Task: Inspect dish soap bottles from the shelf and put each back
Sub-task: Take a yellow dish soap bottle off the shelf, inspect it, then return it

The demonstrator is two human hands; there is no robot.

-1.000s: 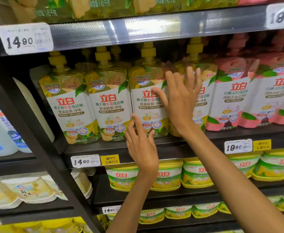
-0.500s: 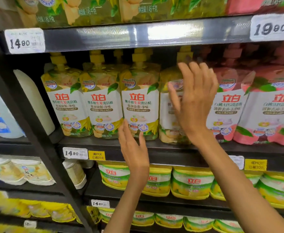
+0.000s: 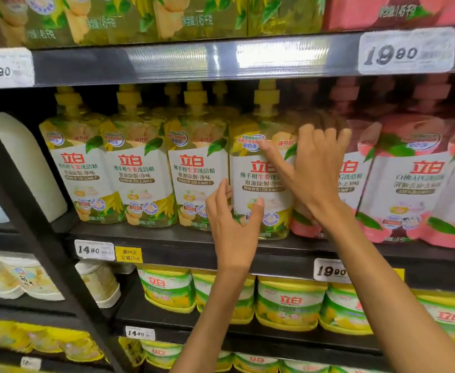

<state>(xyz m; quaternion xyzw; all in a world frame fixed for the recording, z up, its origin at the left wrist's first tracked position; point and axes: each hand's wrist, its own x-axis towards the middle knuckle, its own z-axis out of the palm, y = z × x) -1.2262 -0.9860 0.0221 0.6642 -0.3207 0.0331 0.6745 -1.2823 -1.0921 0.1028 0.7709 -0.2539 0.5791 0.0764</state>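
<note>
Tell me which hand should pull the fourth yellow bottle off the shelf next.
Right, probably. The right hand already wraps the fourth yellow bottle's upper right edge, thumb across the label. The left hand only pinches its lower left corner, so it is better placed to steady the base.

Both arms reach up, left hand [image 3: 233, 227] and right hand [image 3: 316, 170] fingers curled.

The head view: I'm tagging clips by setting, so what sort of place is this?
Most likely a supermarket aisle for cleaning goods. Black shelves carry rows of identical yellow soap bottles and pink ones, and printed price tags reading 14.90 and 19.90 sit on the shelf edges.
</note>
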